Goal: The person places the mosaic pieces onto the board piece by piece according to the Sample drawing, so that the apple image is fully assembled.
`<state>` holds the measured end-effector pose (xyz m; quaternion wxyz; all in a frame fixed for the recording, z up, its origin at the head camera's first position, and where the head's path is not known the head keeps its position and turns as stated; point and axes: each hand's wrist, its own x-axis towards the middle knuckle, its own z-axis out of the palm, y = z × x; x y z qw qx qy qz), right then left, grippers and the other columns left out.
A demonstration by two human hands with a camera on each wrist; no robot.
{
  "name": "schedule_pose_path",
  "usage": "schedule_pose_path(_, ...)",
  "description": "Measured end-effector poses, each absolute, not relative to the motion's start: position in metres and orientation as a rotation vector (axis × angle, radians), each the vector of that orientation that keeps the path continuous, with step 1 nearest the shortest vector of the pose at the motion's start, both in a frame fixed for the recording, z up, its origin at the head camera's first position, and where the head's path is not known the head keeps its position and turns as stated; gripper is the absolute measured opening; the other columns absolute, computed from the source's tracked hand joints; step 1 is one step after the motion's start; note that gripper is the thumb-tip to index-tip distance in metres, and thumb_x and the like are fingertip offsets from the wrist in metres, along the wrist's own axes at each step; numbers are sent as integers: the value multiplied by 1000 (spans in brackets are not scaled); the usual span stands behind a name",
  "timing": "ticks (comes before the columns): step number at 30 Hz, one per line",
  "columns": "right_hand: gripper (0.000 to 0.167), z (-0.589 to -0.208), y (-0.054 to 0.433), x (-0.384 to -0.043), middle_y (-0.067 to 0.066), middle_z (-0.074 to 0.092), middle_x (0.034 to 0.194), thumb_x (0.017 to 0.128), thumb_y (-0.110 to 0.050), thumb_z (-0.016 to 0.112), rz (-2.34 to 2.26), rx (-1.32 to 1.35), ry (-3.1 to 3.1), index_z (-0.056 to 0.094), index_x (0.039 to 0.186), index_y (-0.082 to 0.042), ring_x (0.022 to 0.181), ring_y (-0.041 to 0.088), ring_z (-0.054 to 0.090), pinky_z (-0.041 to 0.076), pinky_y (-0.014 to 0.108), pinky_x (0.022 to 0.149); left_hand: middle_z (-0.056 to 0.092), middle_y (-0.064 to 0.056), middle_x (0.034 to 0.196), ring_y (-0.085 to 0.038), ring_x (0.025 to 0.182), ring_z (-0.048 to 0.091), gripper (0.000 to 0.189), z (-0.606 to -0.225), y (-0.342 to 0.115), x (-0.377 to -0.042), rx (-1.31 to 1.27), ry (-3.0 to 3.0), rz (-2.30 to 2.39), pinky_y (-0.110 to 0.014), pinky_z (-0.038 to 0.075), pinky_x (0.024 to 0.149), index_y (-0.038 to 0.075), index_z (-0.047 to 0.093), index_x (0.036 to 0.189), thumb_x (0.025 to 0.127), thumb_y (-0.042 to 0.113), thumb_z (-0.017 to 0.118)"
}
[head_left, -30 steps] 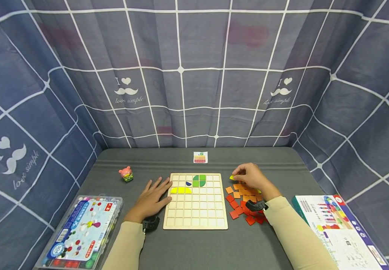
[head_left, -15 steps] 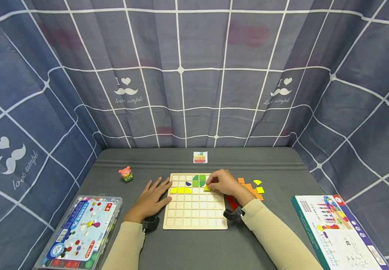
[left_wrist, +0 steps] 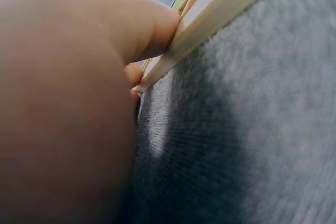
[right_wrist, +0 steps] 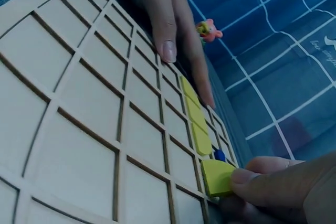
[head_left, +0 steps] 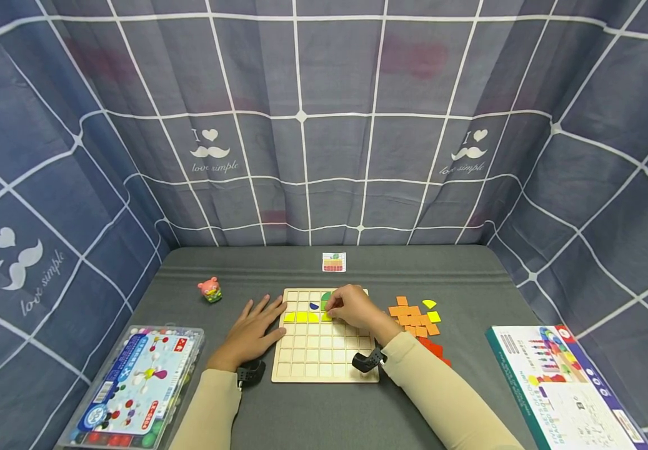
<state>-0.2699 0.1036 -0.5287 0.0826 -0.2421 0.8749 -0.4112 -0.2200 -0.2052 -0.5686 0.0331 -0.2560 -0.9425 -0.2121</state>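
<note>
A wooden grid board (head_left: pixel 324 362) lies flat on the grey table. My left hand (head_left: pixel 253 334) rests along its left edge, fingers extended and spread, the thumb against the rim in the left wrist view. Over the board, my right hand (head_left: pixel 353 306) pinches a yellow tile (right_wrist: pixel 216 177) with one rounded corner, between thumb and fingers. It sits at a grid cell beside a row of yellow tiles (head_left: pixel 302 317); whether it is fully seated I cannot tell. Green tiles (head_left: pixel 325 297) are partly hidden by the right hand. A small dark blue piece (head_left: pixel 314 306) lies left of them.
Orange tiles (head_left: pixel 409 315), red tiles (head_left: pixel 436 349) and a loose yellow tile (head_left: pixel 433 317) lie right of the board. A pattern card (head_left: pixel 333 262) is behind it. A pig figurine (head_left: pixel 210 290), a clear case (head_left: pixel 138 384) and a box (head_left: pixel 565 381) flank the workspace.
My right hand has moved left from the loose tiles to the board, carrying the yellow tile to the grid row just below the green tiles. The left hand has stayed still.
</note>
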Motion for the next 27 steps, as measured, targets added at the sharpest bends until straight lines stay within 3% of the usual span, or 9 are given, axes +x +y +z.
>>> schedule_pose_path(4,8,-531,99,-269,-13,68,78,90,-4,83,-1161,-748,2678,81,88,-11,72,5,63,58,31,70,38,-6,166,-37,154,27,66,-567,-204,-220,-795,-2885,-645,-63,8,124,14,46,162,106,45,60)
schedule_pose_path(7,9,-531,97,-266,-15,69,78,89,-4,84,-1127,-745,2741,82,88,-12,72,3,64,56,44,96,40,-8,165,-39,153,28,65,-567,-204,-220,-800,-2870,-651,-65,10,124,12,47,161,106,44,60)
schedule_pose_path(10,11,-531,95,-262,-15,70,78,89,-3,84,-1120,-740,2796,83,86,-13,72,3,65,54,49,100,40,-9,165,-40,153,28,65,-567,-205,-220,-800,-2868,-654,-65,10,123,11,47,161,106,44,60)
schedule_pose_path(11,12,-531,94,-260,-15,70,78,89,-3,84,-1114,-736,2813,82,85,-14,73,2,65,54,47,100,39,-8,166,-39,154,28,65,-567,-205,-220,-797,-2873,-654,-65,9,123,12,47,161,106,44,60)
schedule_pose_path(14,14,-532,92,-257,-13,72,79,89,-1,84,-1104,-765,2858,82,83,-14,74,3,66,61,38,84,38,-7,167,-37,155,26,66,-566,-206,-222,-790,-2892,-645,-63,8,124,13,46,162,106,46,59)
schedule_pose_path(19,16,-535,90,-256,-10,73,82,88,0,84,-1089,-797,2894,81,83,-14,77,4,67,60,35,86,37,-6,167,-36,156,24,68,-566,-207,-222,-790,-2905,-644,-63,7,125,14,44,163,106,48,59)
schedule_pose_path(27,14,-540,100,-252,-11,70,81,89,0,83,-1163,-790,2880,79,87,-12,73,3,64,57,24,68,37,-7,167,-37,155,25,68,-568,-205,-220,-789,-2911,-642,-63,6,125,14,44,163,106,47,58)
